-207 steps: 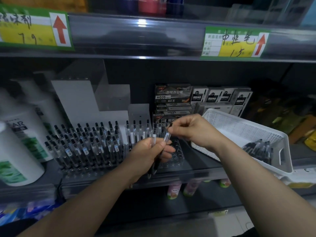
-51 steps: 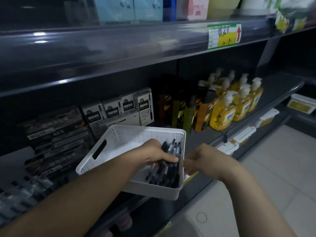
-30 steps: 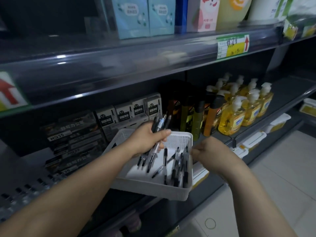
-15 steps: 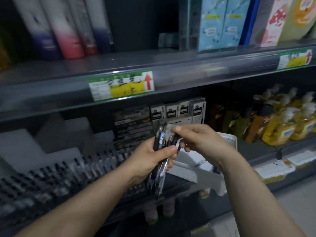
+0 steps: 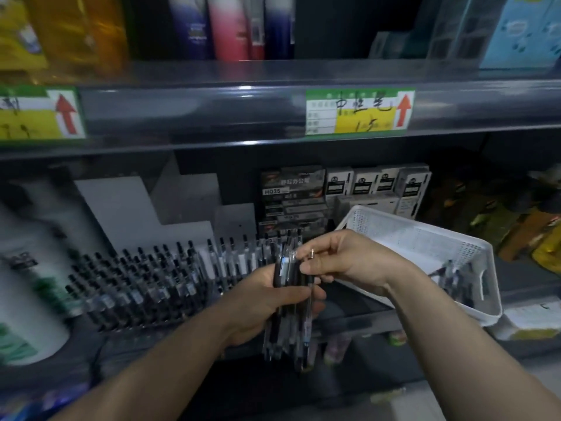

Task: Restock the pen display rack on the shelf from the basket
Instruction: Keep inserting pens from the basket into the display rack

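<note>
The left hand (image 5: pixel 264 305) held a bundle of pens (image 5: pixel 288 335), fingers curled round it. It was freshly lifted from the basket (image 5: pixel 425 238) and brought before the rack (image 5: pixel 136 287) on the shelf (image 5: pixel 364 323). The right hand (image 5: pixel 349 259) pinched, seemingly, one pen's top, ready for slotting.

A green-and-yellow price tag (image 5: pixel 359 112) with a red arrow sat on the upper rail, and another (image 5: pixel 39 115) at far left. Dark pen boxes (image 5: pixel 291 192) were stacked beside white ones (image 5: pixel 376 183). White bottles (image 5: pixel 27 284) stood left, blurred.
</note>
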A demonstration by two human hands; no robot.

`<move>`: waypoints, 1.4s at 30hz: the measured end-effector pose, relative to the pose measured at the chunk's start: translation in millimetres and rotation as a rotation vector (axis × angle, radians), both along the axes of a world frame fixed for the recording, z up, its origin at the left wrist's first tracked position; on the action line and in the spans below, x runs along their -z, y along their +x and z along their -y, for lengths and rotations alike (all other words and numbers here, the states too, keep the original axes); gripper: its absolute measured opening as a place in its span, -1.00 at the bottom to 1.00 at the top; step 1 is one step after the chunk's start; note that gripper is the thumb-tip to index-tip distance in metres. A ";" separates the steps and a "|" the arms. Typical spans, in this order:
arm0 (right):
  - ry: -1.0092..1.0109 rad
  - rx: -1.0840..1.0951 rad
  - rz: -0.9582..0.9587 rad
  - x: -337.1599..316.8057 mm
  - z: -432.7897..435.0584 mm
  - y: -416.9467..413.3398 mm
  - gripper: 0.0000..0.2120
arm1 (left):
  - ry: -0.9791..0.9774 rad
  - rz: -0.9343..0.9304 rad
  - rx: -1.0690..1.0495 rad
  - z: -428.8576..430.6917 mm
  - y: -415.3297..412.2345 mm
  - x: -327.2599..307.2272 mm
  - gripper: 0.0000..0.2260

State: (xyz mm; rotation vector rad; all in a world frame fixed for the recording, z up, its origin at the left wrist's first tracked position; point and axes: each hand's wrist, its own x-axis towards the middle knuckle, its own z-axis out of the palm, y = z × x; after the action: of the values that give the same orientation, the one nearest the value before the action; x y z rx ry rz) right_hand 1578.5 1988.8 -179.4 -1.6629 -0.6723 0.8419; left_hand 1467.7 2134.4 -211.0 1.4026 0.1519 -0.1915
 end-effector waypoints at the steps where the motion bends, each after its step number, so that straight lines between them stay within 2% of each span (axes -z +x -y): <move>1: -0.005 -0.014 -0.001 -0.1 -3.0 -0.5 -0.81 | -0.020 -0.011 -0.004 -1.9 -1.2 0.7 -0.83; 8: -0.030 -0.054 -0.014 5.4 -16.6 -0.7 -0.91 | -0.118 -0.070 -0.028 -9.4 -6.2 6.5 -0.83; 15: -0.039 -0.063 -0.008 10.4 -18.8 -1.5 -0.94 | -0.102 -0.074 -0.013 -13.4 -8.9 12.3 -0.84; 18: -0.045 -0.044 0.055 11.3 -18.6 -2.4 -0.96 | -0.092 -0.052 -0.020 -13.8 -9.1 14.4 -0.85; 20: -0.042 -0.043 0.064 11.3 -19.1 -3.7 -0.92 | -0.096 -0.049 -0.020 -13.5 -9.5 15.5 -0.84; 24: 0.013 -0.029 -0.007 5.7 -16.5 -3.3 -0.64 | -0.122 -0.058 -0.015 -13.5 -10.6 15.9 -0.84; 25: 0.016 -0.020 -0.024 3.7 -14.2 -1.6 -0.64 | -0.119 -0.053 -0.018 -13.6 -10.7 15.8 -0.83; 29: -0.030 -0.055 -0.015 2.0 -10.5 -1.5 -0.91 | -0.133 -0.020 -0.065 -13.8 -11.7 14.3 -0.79; 36: 0.044 0.098 -0.034 2.8 -7.3 1.6 -0.89 | -0.205 -0.040 -0.080 -14.5 -14.3 7.3 -0.74; 40: 0.046 0.087 -0.034 3.4 -5.8 0.6 -0.85 | -0.196 -0.052 -0.055 -15.2 -15.6 6.5 -0.64; 42: 0.037 0.073 -0.026 3.3 -6.8 -1.0 -0.89 | -0.196 -0.060 -0.028 -14.9 -15.7 6.8 -0.63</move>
State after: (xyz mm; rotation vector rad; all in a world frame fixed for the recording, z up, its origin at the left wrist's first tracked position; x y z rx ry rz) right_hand 1577.5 1995.6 -182.6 -1.6303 -0.6024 0.7935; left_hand 1451.9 2149.3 -217.8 1.1995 0.1971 -0.2197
